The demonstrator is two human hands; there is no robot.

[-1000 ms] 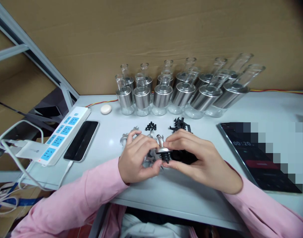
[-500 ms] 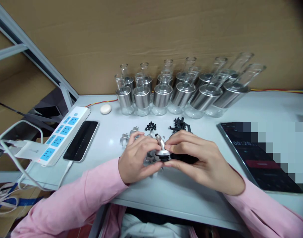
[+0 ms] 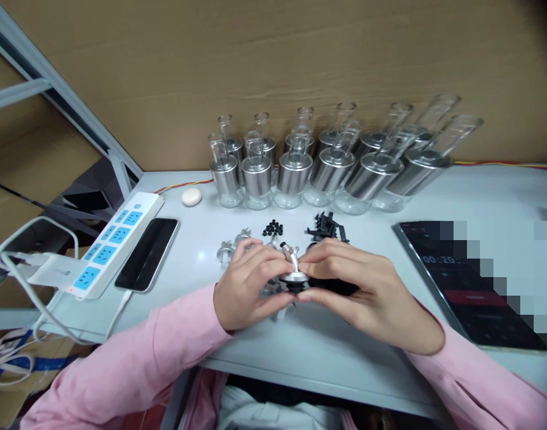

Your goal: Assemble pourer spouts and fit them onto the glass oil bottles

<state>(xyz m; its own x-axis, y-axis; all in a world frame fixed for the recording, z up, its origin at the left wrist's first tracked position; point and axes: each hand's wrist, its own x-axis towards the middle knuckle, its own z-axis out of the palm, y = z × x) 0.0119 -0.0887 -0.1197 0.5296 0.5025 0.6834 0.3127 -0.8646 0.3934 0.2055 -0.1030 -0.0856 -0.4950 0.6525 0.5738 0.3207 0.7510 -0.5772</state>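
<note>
A silver metal stopper [image 3: 295, 276] with a black ribbed base and a small black tip on its spout is upright between my two hands. My left hand [image 3: 255, 283] pinches it from the left, thumb low and fingers near the spout. From the right, my right hand [image 3: 358, 286] grips the same stopper between thumb and fingers. Silver parts [image 3: 226, 252] lie beyond my left hand, and more are partly hidden under it. Small black rings [image 3: 272, 228] are grouped behind the hands. Black plastic pieces [image 3: 326, 226] are piled behind my right hand.
Several glass bottles with metal sleeves [image 3: 294, 173] stand in two rows at the back. A power strip [image 3: 116, 245], a phone [image 3: 148, 254] and a round white object [image 3: 191, 197] are on the left. A tablet-like device [image 3: 466, 286] showing a timer lies on the right.
</note>
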